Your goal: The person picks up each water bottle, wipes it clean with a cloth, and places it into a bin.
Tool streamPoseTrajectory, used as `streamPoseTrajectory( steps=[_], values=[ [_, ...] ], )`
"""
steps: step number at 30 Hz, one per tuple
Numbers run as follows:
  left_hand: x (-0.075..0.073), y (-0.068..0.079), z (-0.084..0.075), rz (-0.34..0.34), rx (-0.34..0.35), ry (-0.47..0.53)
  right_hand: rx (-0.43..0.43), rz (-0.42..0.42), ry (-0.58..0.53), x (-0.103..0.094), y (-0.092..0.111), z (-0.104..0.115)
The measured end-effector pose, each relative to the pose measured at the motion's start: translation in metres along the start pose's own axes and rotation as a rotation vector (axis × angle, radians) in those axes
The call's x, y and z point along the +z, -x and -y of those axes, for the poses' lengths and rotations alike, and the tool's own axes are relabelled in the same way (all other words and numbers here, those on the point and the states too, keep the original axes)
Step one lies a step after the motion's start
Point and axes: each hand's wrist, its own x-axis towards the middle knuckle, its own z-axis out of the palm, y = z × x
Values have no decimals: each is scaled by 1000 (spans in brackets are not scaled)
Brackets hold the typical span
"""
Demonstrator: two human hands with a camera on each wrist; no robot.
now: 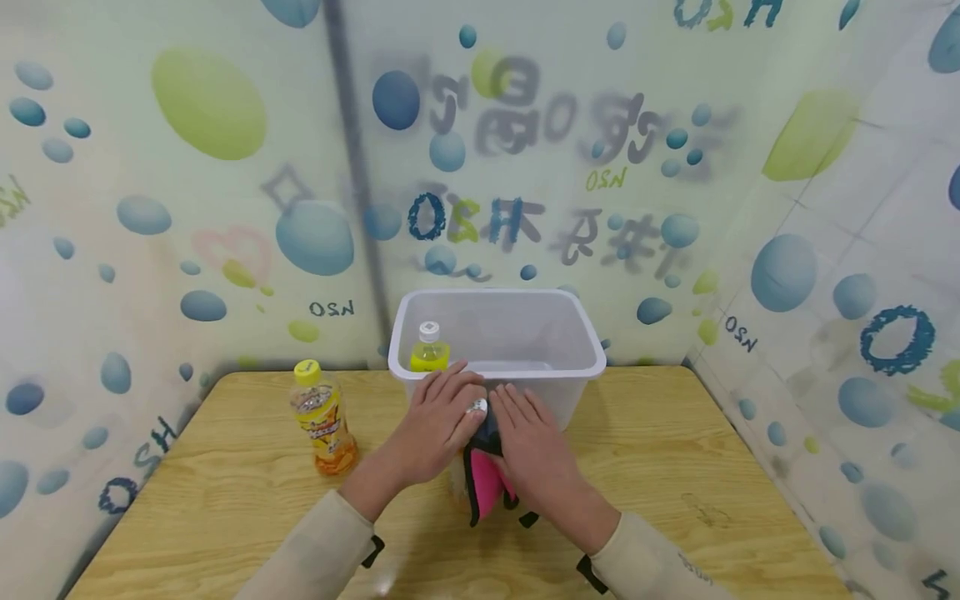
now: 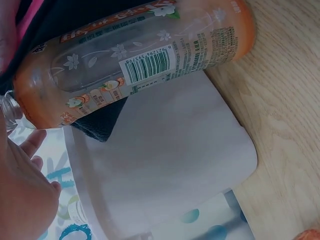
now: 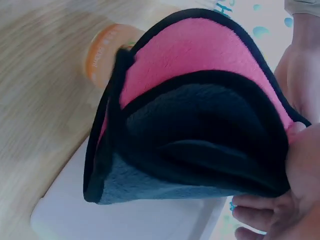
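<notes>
My left hand (image 1: 438,429) grips the top of a clear drink bottle (image 2: 145,65) with an orange, flower-printed label; its white cap (image 1: 477,406) shows by the thumb. Beside it, my right hand (image 1: 536,450) pinches a plush cloth (image 3: 195,45), pink on one side and dark grey on the other, with black edging. The cloth is folded over and lies along the bottle, hiding part of it in the head view. In the right wrist view the bottle's orange base shows behind the cloth. Both hands are just in front of a white plastic bin (image 1: 498,374).
A bottle with yellow-green contents and a white cap (image 1: 429,354) stands inside the bin at its left. To the left on the wooden table (image 1: 225,500) is an orange drink bottle with a yellow cap (image 1: 326,421). Patterned curtain walls (image 1: 525,167) enclose the table's back and sides.
</notes>
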Motion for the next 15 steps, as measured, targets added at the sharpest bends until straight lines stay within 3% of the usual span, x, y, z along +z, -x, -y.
streamPoseTrajectory(
  steps=[9,15],
  values=[
    [-1,0,1,42,-26,4,-27,66,22,9,6,-7],
    [0,0,1,22,-7,16,-26,117,61,24,11,-8]
  ],
)
